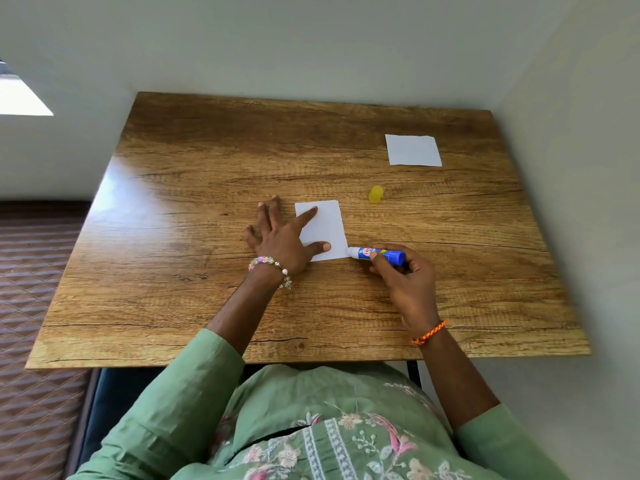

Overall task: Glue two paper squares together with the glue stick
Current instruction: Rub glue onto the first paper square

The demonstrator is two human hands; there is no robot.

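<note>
My right grip [398, 271] is closed on the glue stick [379, 255], lying sideways, tip touching the near paper's [329, 225] right corner; left hand [282, 237] flat, pinning it. Other paper [412, 150] sits far right on the counter [207, 168]

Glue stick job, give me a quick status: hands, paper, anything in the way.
Left hand flat on near paper square. Right hand holds glue stick, tip at paper's near-right corner. Second square far right; yellow cap off, clear of work.

On the wooden table [207, 168]: near paper square [327, 230], pinned flat by my left hand [282, 242]. My right hand [403, 275] grips the blue glue stick [377, 254], tip touching that square's near right corner. Beyond the square, to its right: yellow cap [376, 194], then second paper square [413, 150], well apart.
</note>
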